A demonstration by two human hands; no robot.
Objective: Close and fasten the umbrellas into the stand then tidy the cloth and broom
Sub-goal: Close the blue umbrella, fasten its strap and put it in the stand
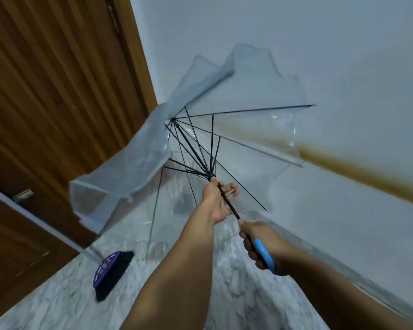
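Observation:
A clear plastic umbrella (138, 148) with black ribs is half folded in front of me, its canopy slack and blurred. My right hand (262, 246) grips the blue curved handle (265, 256) at the lower end of the black shaft. My left hand (218, 201) holds the shaft just below the runner where the ribs meet, fingers curled round it. A broom head (112, 270), purple with black bristles, lies on the marble floor at lower left. No stand or cloth is in view.
A brown wooden door (53, 91) fills the left side. A white wall (320, 55) with a brown stain band (358, 167) runs along the right. The marble floor (236, 294) stretches below my arms.

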